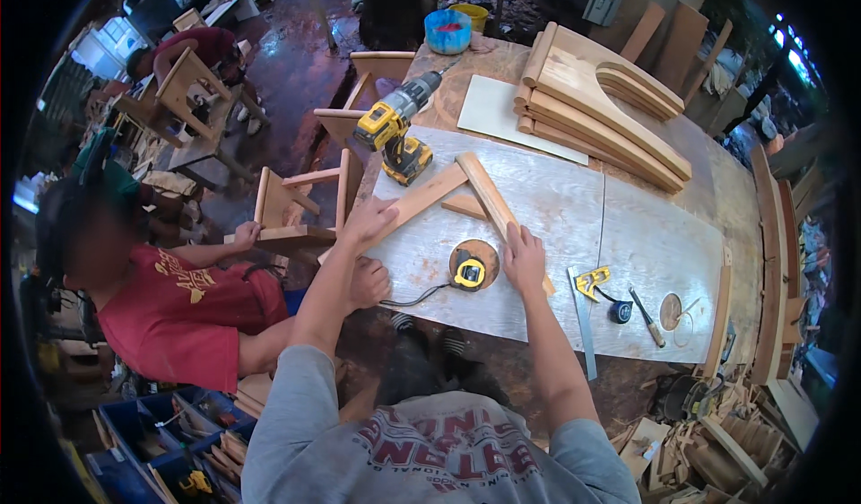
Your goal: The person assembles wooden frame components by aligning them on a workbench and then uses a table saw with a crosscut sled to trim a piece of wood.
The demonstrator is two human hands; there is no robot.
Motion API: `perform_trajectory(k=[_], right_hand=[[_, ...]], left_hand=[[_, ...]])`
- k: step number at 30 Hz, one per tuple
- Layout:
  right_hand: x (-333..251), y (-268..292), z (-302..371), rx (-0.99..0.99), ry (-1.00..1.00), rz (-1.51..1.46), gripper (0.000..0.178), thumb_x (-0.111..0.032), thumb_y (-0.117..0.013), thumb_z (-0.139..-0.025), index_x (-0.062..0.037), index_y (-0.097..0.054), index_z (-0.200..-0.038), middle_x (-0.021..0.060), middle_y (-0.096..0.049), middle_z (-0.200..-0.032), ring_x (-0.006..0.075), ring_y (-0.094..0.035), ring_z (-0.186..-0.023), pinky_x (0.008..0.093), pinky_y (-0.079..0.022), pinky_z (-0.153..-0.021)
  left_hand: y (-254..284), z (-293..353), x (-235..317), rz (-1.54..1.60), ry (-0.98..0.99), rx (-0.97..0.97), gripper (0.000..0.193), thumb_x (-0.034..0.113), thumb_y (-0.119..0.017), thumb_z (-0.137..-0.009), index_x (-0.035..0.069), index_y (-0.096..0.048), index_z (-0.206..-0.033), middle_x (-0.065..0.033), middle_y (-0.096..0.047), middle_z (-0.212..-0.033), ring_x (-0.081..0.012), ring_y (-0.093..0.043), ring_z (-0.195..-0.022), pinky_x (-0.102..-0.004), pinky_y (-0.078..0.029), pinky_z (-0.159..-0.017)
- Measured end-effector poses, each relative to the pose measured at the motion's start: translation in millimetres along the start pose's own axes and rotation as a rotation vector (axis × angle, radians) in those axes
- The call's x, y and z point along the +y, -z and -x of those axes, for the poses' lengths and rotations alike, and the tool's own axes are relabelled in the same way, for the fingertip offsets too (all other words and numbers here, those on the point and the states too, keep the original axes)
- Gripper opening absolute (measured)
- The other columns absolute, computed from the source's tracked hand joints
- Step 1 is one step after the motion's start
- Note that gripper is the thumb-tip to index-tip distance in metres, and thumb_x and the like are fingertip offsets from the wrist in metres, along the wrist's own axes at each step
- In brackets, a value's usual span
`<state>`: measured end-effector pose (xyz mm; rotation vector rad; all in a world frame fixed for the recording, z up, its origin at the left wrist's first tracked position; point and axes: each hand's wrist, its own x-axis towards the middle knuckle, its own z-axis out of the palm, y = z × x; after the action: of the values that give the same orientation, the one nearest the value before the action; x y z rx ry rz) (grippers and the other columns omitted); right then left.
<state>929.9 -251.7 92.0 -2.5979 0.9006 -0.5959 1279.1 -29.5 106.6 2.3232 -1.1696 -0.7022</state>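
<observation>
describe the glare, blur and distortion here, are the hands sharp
Head view: the left hand, right hand and wooden strips look fairly sharp; head view: the long board at right bows, likely from the lens, and darkness rings the rim; head view: bluish glare on the floor at upper left.

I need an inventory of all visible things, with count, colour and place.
wooden strips: at least two, brown, between hands
drill: one, yellow-black, table's left
tape measure: one, yellow-black, table centre
square: one, silver-yellow, right of tape measure
smaller tools: two, dark, right of square
board: one, white, right of drill
curved parts: several, brown, stacked, upper right
buckets: two, blue and yellow, top centre
table: one, grey, centre
chair frames: several, brown, upper left
bins: several, blue, lower left
scrap wood: many pieces, brown, lower right
co-workers: at least two, red shirts, left
left hand: one, bare, on left strip
right hand: one, bare, on right strip
</observation>
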Motion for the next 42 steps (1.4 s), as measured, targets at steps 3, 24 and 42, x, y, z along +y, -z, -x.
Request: perform_trajectory(k=[3,24,42], right_hand=[[-3,1,-5,-0.092,-0.083,0.003,0.061,-0.019,-0.068,-0.086,-0.0143,-0.056,-0.146,0.0224,-0.058,-0.139,0.0431,-0.057,-0.118,0.0521,-0.047,-0.101],[-14,-36,-90,0.128,0.278,-0.06,0.04,-0.011,-0.074,-0.083,-0.0121,-0.07,-0.123,0.0182,-0.064,-0.122,0.0376,-0.063,-0.099,0.0459,-0.054,-0.086],[-16,-38,-90,0.088,0.152,0.045,0.044,-0.036,-0.082,-0.08,-0.015,-0.072,-0.117,0.0143,-0.07,-0.119,0.034,-0.068,-0.097,0.0435,-0.057,-0.078]], left_hand=[[1,6,32,-0.181,0.0,0.145,0.05,0.044,-0.066,-0.09,0.017,-0.071,-0.132,-0.0173,-0.064,-0.128,-0.0369,-0.061,-0.119,-0.0432,-0.048,-0.105],[-66,-45,98,-0.165,-0.237,0.518,0.077,0.055,-0.081,-0.077,0.009,-0.06,-0.134,-0.0109,-0.066,-0.123,-0.0344,-0.062,-0.112,-0.0451,-0.051,-0.096],[-67,-54,102,-0.086,-0.114,0.471,0.068,0.058,-0.083,-0.072,0.01,-0.063,-0.116,-0.0095,-0.07,-0.115,-0.0319,-0.062,-0.113,-0.0449,-0.049,-0.097]])
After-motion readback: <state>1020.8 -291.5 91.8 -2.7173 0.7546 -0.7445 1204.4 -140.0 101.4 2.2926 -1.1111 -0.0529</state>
